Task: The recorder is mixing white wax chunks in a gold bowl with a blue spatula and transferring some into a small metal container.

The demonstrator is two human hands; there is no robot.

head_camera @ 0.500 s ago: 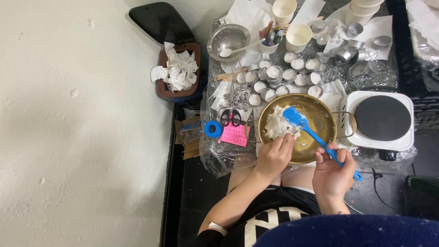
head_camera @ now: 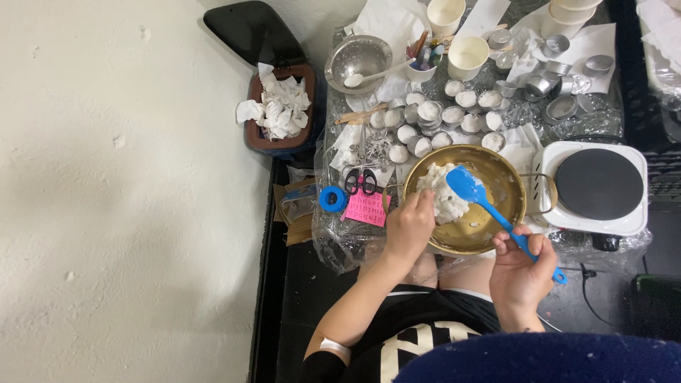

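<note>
White lump partly hidden; left hand perhaps gripping bowl, right clasps spatula.

- Left hand gripping rim of brass bowl, fingers at white lump.
- Right hand clasping blue spatula, blade against lump.
- Beyond bowl: small tins, paper cups, scissors, hot plate alongside on desk.

Two paper cups, one spatula, one scissors
</note>
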